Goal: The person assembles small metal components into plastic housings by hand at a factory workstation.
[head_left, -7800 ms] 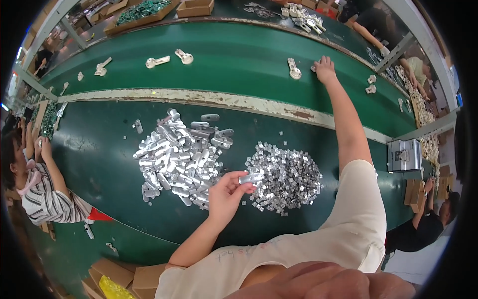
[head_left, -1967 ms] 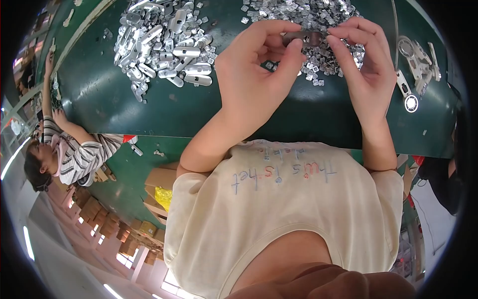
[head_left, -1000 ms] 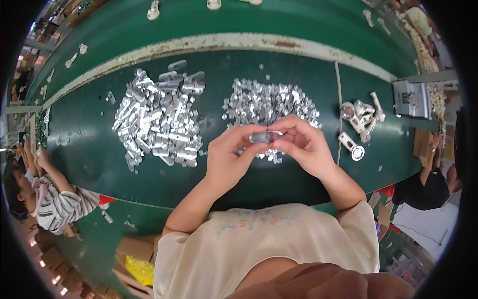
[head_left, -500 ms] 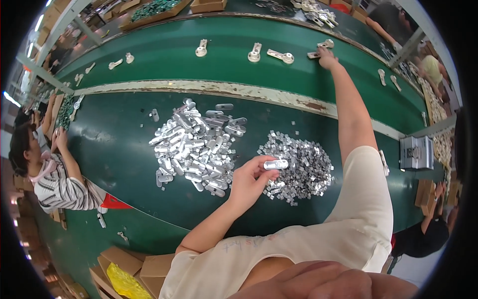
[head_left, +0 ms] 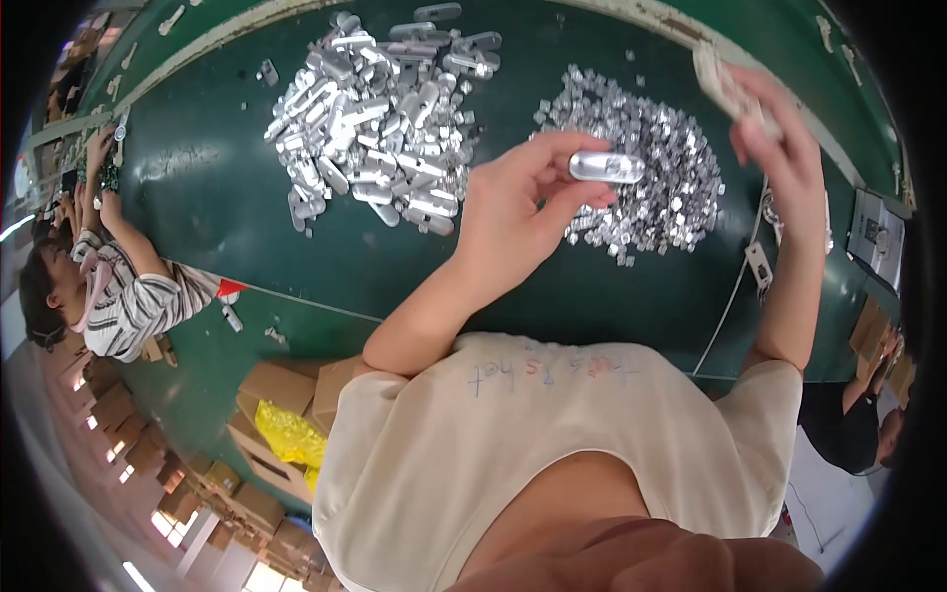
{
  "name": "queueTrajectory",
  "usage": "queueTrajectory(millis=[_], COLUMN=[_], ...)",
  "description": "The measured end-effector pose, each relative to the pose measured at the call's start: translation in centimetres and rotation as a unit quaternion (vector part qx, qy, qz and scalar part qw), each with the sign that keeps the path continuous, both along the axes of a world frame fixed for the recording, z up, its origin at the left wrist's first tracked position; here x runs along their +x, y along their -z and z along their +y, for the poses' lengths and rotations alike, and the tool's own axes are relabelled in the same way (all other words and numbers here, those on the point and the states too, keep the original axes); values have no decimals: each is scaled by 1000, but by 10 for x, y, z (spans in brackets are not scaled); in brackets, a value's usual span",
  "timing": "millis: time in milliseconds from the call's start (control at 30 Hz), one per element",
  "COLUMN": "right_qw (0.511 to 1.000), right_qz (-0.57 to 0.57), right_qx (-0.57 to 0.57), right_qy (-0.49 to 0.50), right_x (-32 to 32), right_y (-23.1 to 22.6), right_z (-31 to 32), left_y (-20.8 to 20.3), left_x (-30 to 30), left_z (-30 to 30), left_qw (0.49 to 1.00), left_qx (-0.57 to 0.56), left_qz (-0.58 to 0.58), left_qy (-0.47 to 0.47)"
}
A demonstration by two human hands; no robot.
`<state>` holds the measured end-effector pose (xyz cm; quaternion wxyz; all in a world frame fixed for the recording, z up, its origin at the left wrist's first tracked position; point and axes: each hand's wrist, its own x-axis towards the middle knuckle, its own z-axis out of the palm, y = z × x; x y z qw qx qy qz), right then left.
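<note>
My left hand (head_left: 518,212) pinches a shiny silver oblong cover (head_left: 605,168) between thumb and fingers. It is over the left part of a pile of small square metal pieces (head_left: 661,178). My right hand (head_left: 789,148), slightly blurred, holds a cream-coloured long part with a rounded end (head_left: 723,87) near the far edge of the green table (head_left: 552,296). To the left of my left hand lies a heap of silver oblong covers (head_left: 370,128), some with a slot in them.
A pale worn ledge (head_left: 646,15) divides the table from a green strip bearing cream parts. Loose parts (head_left: 760,266) lie by my right forearm, and a metal box (head_left: 876,237) stands beyond. Another person (head_left: 128,286) works at left. Cardboard boxes hold a yellow bag (head_left: 286,434).
My right hand has come back from the far green strip with a cream-coloured part. My left hand keeps the silver cover. The whole view has tilted nearer to my body.
</note>
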<state>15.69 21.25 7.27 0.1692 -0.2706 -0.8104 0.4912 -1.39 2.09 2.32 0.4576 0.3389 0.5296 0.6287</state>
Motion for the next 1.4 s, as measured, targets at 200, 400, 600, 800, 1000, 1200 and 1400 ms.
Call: queueTrajectory(millis=[200,400,600,800,1000,1200,1400], right_qw=[950,950,961,963,965,969,964], right_qz=[122,134,88,83,77,63,113], right_qx=[278,268,248,247,242,231,221], right_qy=[-70,-85,-81,-75,-68,-60,-91], right_x=[6,4,12,12,17,18,15], right_y=[10,17,14,12,9,5,29], right_z=[-67,-79,-84,-87,-85,-89,-89], left_y=[-12,-13,-20,-14,-19,-17,-12], left_x=[15,21,24,29,31,30,36], left_z=[-7,-16,-17,-16,-12,-11,-10], left_qw=[998,995,994,998,1000,996,998], left_qx=[-23,9,-4,3,8,42,21], left_qz=[57,99,104,60,21,79,49], left_qy=[10,22,31,-16,14,22,-24])
